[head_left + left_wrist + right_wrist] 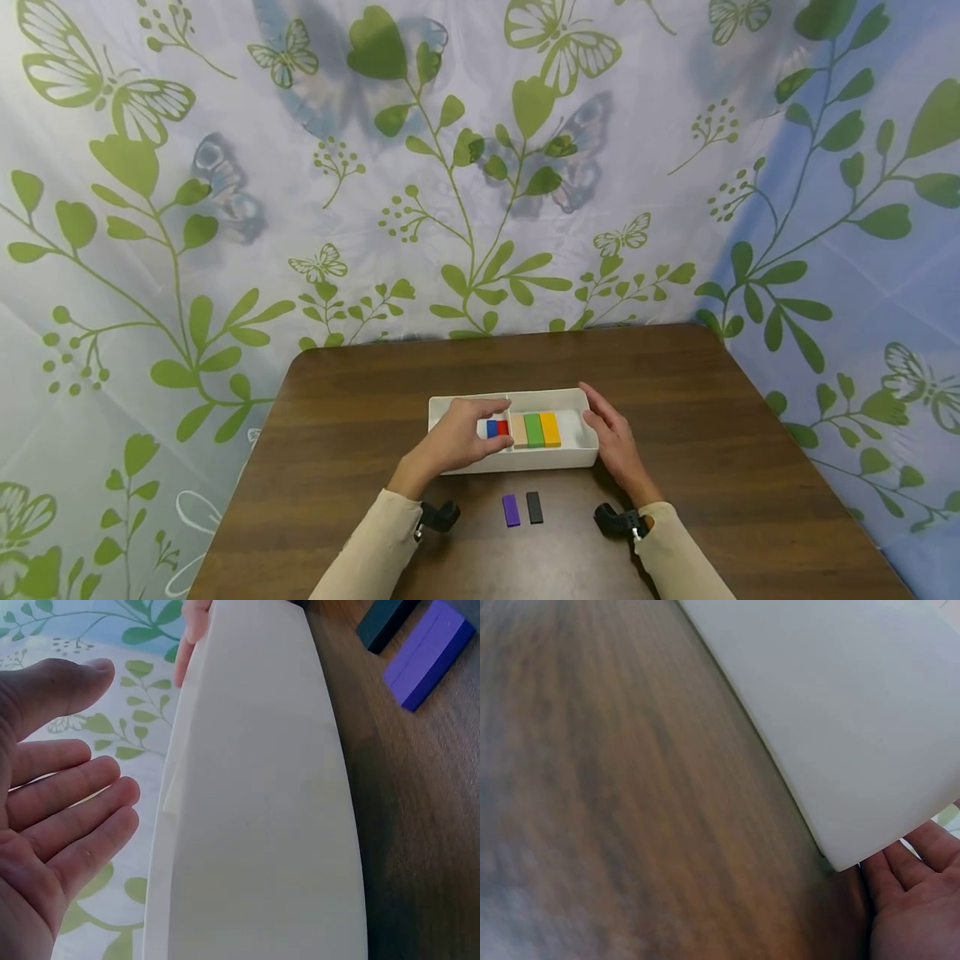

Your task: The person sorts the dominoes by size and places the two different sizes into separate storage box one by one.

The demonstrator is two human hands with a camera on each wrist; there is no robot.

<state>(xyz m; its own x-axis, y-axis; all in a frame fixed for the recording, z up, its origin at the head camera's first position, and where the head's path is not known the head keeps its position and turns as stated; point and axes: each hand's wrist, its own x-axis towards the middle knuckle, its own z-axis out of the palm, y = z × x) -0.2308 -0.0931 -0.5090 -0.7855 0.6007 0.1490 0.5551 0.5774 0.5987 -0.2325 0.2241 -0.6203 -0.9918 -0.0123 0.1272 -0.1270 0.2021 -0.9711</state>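
A white divided box (pixel 517 461) lies lengthwise on the table. My left hand (pixel 459 433) hovers over its left compartment, thumb and fingers apart with nothing between them. Below that hand lie a blue block (pixel 492 428) and a red block (pixel 502 427), partly covered from view. Right of the divider, a beige block (pixel 520 431), a green block (pixel 533 430) and a yellow block (pixel 551 429) stand side by side. My right hand (pixel 617 437) holds the box's right end, thumb over the rim and fingers round the outside; the right wrist view shows fingers (pixel 911 862) against that end.
In front of the box, a purple block (pixel 511 510) and a black block (pixel 534 507) lie on the brown wooden table (pixel 360 375). A patterned cloth (pixel 480 167) hangs behind the table's far edge. Each wrist wears a black strap with a camera.
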